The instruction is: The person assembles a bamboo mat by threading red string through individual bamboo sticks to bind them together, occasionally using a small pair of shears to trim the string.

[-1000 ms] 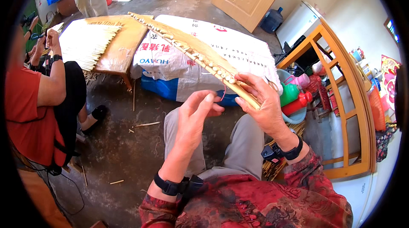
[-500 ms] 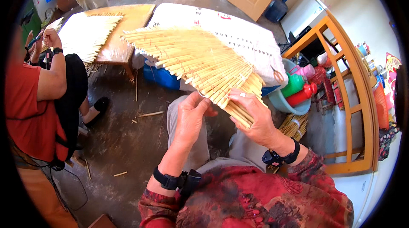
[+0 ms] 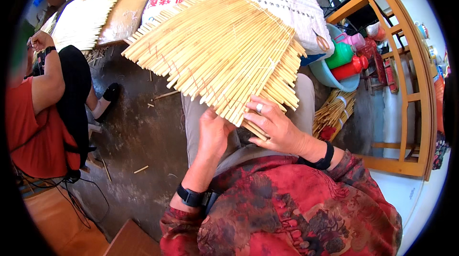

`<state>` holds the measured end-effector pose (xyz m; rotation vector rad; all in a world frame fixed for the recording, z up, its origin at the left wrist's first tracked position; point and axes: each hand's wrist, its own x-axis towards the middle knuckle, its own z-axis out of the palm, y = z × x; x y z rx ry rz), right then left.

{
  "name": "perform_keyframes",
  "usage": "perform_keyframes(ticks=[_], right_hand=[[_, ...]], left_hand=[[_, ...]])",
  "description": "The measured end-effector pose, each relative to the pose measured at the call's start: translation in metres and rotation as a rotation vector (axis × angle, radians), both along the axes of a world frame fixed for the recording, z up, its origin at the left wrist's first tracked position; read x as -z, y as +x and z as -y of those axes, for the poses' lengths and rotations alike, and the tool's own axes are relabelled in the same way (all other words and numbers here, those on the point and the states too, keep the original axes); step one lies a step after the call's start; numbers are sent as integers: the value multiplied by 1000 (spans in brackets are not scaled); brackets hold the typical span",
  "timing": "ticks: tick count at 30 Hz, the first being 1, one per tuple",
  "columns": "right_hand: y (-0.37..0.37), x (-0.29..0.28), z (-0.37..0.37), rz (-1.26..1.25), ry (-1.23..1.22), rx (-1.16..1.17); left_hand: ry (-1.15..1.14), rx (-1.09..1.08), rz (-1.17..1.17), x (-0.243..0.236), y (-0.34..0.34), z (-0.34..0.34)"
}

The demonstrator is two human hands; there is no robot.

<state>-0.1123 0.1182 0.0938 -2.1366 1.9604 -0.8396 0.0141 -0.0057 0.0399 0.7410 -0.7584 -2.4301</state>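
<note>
A mat of pale yellow stalks [image 3: 210, 53], laid side by side and stitched across with thread, spreads from my lap over the white-covered surface. Reddish stitching runs along its near left edge, pale thread along its right side. My left hand [image 3: 213, 131] is closed on the near left edge of the mat, its fingertips partly hidden under the stalks. My right hand [image 3: 275, 124], with a ring on one finger, grips the near corner from the right. Around that corner a few stalk ends stick out below its fingers.
A white sheet [image 3: 291, 5] covers the surface ahead, with scissors [image 3: 320, 41] near its right end. Beyond stands a blue basin [image 3: 351, 81] holding flasks, beside a stalk bundle [image 3: 337, 110] and wooden frame [image 3: 409, 98]. At left, a seated person [image 3: 40, 117] works near another mat [image 3: 88, 19].
The mat has swung and tilted to show more of its broad face, and its stitched edge is now nearer. My view has dipped lower. Both hands keep hold of the near corner.
</note>
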Motion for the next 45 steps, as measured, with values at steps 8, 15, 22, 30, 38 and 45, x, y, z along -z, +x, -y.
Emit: perform_keyframes(ticks=[8, 15, 22, 30, 38, 45], right_hand=[[-24, -16, 6, 242, 175, 11], [-16, -10, 25, 49, 83, 29], [-23, -14, 33, 128, 104, 141], [-14, -25, 57, 77, 263, 186], [-27, -21, 70, 801, 566, 209], [-52, -31, 77, 1564, 299, 219]], left_hand=[[-206, 125, 176, -3, 22, -5], [-236, 142, 217, 1, 32, -3], [-231, 328, 332, -4, 32, 3], [-363, 234, 148, -18, 39, 1], [-226, 154, 20, -13, 12, 0], [-221, 125, 24, -6, 11, -3]])
